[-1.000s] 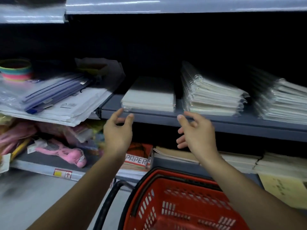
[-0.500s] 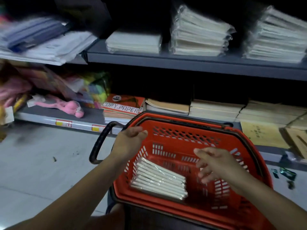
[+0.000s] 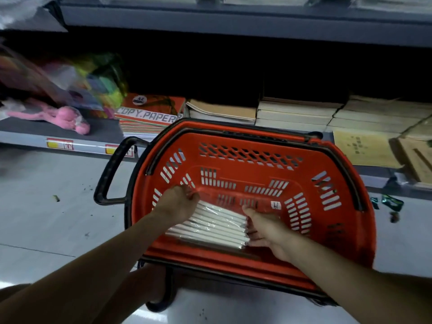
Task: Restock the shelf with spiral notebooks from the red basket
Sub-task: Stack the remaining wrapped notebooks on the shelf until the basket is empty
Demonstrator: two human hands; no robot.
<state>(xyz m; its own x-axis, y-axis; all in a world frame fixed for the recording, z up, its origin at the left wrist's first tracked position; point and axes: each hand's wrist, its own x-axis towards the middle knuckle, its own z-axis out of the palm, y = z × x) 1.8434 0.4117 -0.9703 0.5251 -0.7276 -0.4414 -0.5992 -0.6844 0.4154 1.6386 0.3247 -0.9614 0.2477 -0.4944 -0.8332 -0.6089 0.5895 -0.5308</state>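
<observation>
Both hands have dropped from above the basket rim down onto the pack inside it since half a second ago. Fingers of the left hand (image 3: 177, 203) are curled together over the far left corner of the plastic-wrapped pack of spiral notebooks (image 3: 210, 226), pinching the clear wrap there; fingers of the right hand (image 3: 264, 226) are clamped along the pack's right edge, thumb on top. The pack lies tilted on the floor of the red basket (image 3: 339, 242), toward its near left side, white page edges showing through the film, and a small white price tag (image 3: 275, 205) sits on the wrap just beyond the right hand. The basket's black handle (image 3: 109, 174) sticks out to the left. Behind the basket the lower shelf (image 3: 23, 139) carries a pink toy (image 3: 67, 118), an orange ream marked COPY PAPER (image 3: 152, 113) and stacks of brown-covered books (image 3: 294, 111); the upper shelf (image 3: 233, 24) runs across the top
</observation>
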